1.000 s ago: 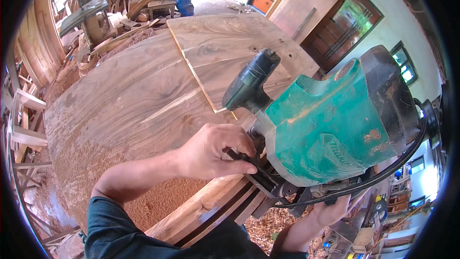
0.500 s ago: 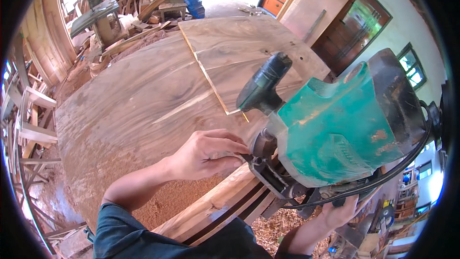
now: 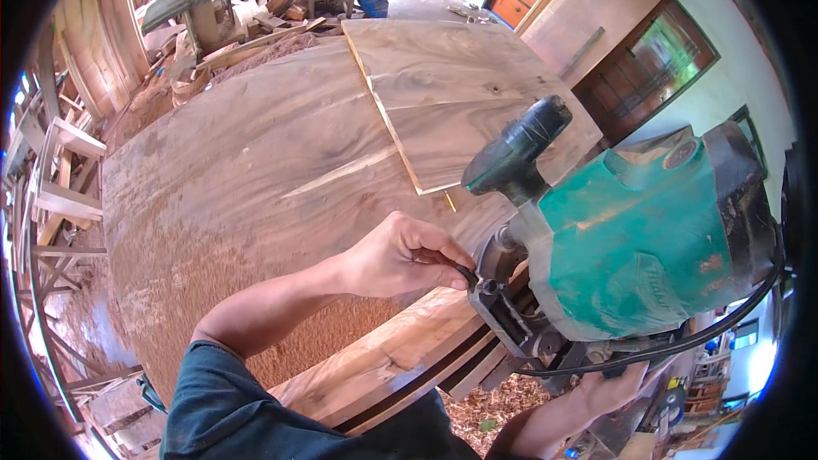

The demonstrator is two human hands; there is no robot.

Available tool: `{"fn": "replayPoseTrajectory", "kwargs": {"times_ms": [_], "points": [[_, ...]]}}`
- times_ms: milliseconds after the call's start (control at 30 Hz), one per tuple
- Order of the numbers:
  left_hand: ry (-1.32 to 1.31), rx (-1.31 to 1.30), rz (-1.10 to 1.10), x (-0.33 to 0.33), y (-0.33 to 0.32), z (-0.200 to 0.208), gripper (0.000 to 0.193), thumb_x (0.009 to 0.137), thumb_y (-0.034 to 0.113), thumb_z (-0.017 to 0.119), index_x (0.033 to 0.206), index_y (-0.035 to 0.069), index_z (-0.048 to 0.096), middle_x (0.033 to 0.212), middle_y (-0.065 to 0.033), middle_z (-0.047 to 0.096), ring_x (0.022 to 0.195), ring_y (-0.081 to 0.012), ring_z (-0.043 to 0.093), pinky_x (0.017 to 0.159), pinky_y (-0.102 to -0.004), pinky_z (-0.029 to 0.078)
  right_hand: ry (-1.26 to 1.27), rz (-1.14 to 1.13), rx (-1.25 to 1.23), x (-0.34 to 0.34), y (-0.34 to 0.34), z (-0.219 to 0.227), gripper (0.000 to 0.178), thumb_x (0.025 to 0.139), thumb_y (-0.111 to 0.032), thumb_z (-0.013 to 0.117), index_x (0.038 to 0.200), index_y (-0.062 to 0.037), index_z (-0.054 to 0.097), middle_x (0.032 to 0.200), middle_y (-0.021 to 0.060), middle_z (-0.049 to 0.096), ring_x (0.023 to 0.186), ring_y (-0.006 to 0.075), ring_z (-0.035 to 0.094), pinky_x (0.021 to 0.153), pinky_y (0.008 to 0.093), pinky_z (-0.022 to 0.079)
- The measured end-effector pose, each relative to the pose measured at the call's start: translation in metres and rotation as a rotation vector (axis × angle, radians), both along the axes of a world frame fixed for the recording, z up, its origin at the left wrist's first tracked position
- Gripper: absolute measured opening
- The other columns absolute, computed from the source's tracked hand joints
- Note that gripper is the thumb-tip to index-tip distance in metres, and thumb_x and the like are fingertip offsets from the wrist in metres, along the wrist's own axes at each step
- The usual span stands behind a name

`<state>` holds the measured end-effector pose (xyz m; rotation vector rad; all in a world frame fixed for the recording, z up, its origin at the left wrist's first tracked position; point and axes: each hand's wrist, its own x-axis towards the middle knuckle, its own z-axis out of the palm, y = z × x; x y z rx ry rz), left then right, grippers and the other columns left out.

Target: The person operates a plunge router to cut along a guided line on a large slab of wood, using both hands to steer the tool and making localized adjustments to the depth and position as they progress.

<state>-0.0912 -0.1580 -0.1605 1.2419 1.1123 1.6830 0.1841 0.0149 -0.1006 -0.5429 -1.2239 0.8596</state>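
A large green and black router (image 3: 635,247) lies tilted at the right, on its side above the edge of stacked boards. Its black side handle (image 3: 520,149) points up and away. My left hand (image 3: 400,257) pinches a small black knob (image 3: 466,276) on the router's metal base (image 3: 503,315) between thumb and fingers. Below the motor body, my right hand (image 3: 609,393) grips the router's underside; its fingers are partly hidden behind the tool and the black cord (image 3: 724,324).
A wide wooden slab (image 3: 221,179), dusty with sawdust, spreads ahead; a thinner panel (image 3: 452,85) rests on it. A yellow pencil (image 3: 450,201) lies by the panel's corner. Narrow boards (image 3: 383,366) run along the near edge. Wood shavings (image 3: 494,413) cover the floor. Scrap wood (image 3: 247,8) is heaped behind.
The router has shifted right and slightly down in the view, turning a little. My left hand has followed it, still at the knob, with its fingers more bent. The background has slid right too.
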Motion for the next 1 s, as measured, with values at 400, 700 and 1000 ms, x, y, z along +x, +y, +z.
{"fn": "replayPoseTrajectory", "kwargs": {"times_ms": [400, 700, 1000], "points": [[-0.036, 0.042, -0.01, 0.0, 0.002, -0.004, 0.024, 0.088, 0.0, 0.078, 0.111, -0.003, 0.074, 0.099, -0.0105, 0.076, 0.092, -0.0109, 0.07, 0.076, -0.0234, 0.057, 0.067, 0.051, -0.068, 0.007, 0.003, -0.006, 0.055, 0.098, -0.018, 0.054, 0.15, -0.0036, 0.044, 0.14, 0.0152, 0.055, 0.121, 0.0271, 0.058, 0.099, 0.0432, 0.049], [-0.008, 0.061, -0.002, 0.0, 0.003, -0.004, 0.023, 0.087, 0.0, 0.078, 0.11, -0.003, 0.075, 0.1, -0.0117, 0.076, 0.092, -0.0128, 0.071, 0.076, -0.0246, 0.058, -0.024, 0.015, -0.059, 0.003, 0.001, -0.002, 0.055, 0.099, -0.019, 0.053, 0.151, -0.003, 0.042, 0.141, 0.015, 0.054, 0.119, 0.0274, 0.059, 0.097, 0.043, 0.05], [0.026, 0.02, 0.025, 0.001, 0.002, -0.001, 0.023, 0.087, 0.002, 0.08, 0.109, -0.003, 0.075, 0.097, -0.0101, 0.075, 0.088, -0.0118, 0.07, 0.073, -0.0249, 0.056, 0.008, 0.091, -0.027, 0.013, 0.007, -0.009, 0.058, 0.099, -0.02, 0.053, 0.153, -0.0048, 0.04, 0.143, 0.0144, 0.054, 0.122, 0.0278, 0.057, 0.1, 0.0436, 0.049]]}}
